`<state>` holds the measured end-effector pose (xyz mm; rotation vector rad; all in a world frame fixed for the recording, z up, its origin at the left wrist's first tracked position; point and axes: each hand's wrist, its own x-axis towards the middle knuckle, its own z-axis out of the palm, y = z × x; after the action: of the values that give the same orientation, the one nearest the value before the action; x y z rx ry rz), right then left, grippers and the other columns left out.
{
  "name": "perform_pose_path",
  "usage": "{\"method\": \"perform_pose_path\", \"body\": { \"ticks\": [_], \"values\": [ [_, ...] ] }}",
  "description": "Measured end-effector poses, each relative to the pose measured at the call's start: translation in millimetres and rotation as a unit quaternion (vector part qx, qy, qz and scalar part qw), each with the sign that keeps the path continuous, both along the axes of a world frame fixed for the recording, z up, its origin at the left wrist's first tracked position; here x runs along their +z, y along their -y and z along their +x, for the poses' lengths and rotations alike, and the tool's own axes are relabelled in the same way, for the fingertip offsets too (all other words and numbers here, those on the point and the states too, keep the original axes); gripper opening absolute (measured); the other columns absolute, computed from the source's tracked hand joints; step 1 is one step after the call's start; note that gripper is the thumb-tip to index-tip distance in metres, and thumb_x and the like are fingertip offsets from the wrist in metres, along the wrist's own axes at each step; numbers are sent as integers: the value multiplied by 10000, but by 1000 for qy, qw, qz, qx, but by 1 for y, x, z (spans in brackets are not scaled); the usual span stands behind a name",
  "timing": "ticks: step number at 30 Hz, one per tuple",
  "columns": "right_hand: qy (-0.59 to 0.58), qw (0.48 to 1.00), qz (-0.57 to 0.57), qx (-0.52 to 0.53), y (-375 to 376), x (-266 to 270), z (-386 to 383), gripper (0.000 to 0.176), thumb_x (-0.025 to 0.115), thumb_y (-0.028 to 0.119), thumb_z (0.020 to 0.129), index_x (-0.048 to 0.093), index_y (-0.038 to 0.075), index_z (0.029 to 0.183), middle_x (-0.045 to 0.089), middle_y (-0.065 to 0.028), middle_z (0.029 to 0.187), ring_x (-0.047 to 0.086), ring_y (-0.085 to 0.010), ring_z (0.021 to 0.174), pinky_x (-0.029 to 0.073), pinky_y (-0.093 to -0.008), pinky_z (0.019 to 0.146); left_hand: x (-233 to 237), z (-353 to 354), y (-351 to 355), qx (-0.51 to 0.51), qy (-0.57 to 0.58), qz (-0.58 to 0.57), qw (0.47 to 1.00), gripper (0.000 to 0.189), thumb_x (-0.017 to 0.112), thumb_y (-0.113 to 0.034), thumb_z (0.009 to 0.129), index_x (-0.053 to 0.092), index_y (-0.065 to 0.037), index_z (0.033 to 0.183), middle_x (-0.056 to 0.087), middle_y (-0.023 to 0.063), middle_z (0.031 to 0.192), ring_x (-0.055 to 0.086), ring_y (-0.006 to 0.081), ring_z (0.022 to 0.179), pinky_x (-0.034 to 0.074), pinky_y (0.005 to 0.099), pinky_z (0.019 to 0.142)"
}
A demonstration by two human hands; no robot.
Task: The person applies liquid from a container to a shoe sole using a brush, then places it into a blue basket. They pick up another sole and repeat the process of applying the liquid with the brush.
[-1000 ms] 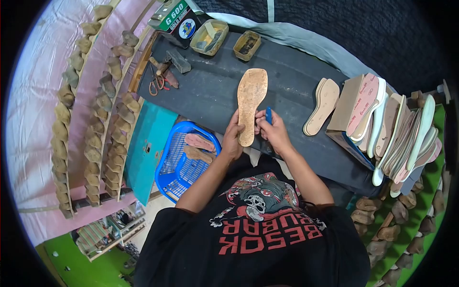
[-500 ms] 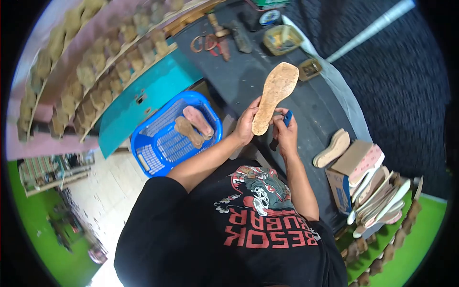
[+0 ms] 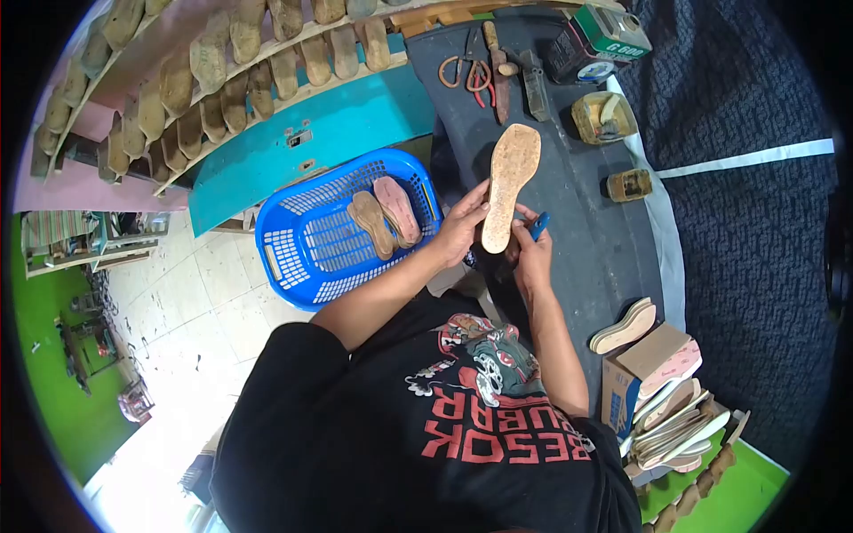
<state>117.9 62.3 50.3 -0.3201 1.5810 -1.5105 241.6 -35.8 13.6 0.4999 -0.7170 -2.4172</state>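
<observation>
My left hand (image 3: pixel 462 226), closed, grips the speckled tan shoe insole (image 3: pixel 514 164) by its narrow heel end; the broad toe end points up and away from me over the dark work table. Close beside the heel, my right hand (image 3: pixel 532 253) is closed around a tool with a blue end (image 3: pixel 539 225). The rest of that tool is mostly hidden by the fingers, so I cannot tell its kind. Its blue end sticks up between thumb and forefinger, just right of the insole.
A blue basket (image 3: pixel 274 218) with insoles stands left. On the dark table (image 3: pixel 586 240) lie scissors (image 3: pixel 451 73), red-handled pliers (image 3: pixel 481 84), a weighing scale (image 3: pixel 604 44) and small tubs (image 3: pixel 629 186). Stacked insoles (image 3: pixel 624 326) and a cardboard box (image 3: pixel 620 391) sit right. Shoe lasts (image 3: pixel 209 62) line shelves.
The view has shifted, bringing more of the table's far end and the scale into sight. The insole stands slightly more upright; both hands keep their holds near its heel.
</observation>
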Motion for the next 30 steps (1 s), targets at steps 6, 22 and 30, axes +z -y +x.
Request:
{"method": "perform_pose_path", "body": {
  "ticks": [6, 22, 30],
  "values": [
    [82, 995, -11, 53, 7, -29, 8, 242, 609, 140, 1030, 614, 22, 1242, 546, 47, 695, 410, -43, 487, 316, -229, 449, -11, 29, 4, 31, 87, -12, 996, 578, 516, -130, 1087, 318, -115, 1630, 517, 71, 1502, 544, 192, 1356, 537, 378, 1043],
    [82, 926, 146, 337, -16, -189, 89, 239, 642, 110, 1022, 663, 127, 1259, 587, 72, 792, 416, -16, 521, 305, -219, 446, -157, 144, -109, 239, 280, 149, 918, 543, 520, -67, 1075, 380, -124, 1597, 577, 55, 1380, 603, 187, 1266, 576, 409, 975],
    [2, 893, 210, 398, 40, -262, 138, 278, 697, -6, 894, 701, 52, 1166, 713, -41, 881, 631, -125, 719, 496, -293, 655, -230, 184, -73, 268, 327, 224, 878, 569, 545, -35, 1014, 441, -147, 1563, 603, 79, 1362, 630, 225, 1214, 569, 431, 954]
  ]
}}
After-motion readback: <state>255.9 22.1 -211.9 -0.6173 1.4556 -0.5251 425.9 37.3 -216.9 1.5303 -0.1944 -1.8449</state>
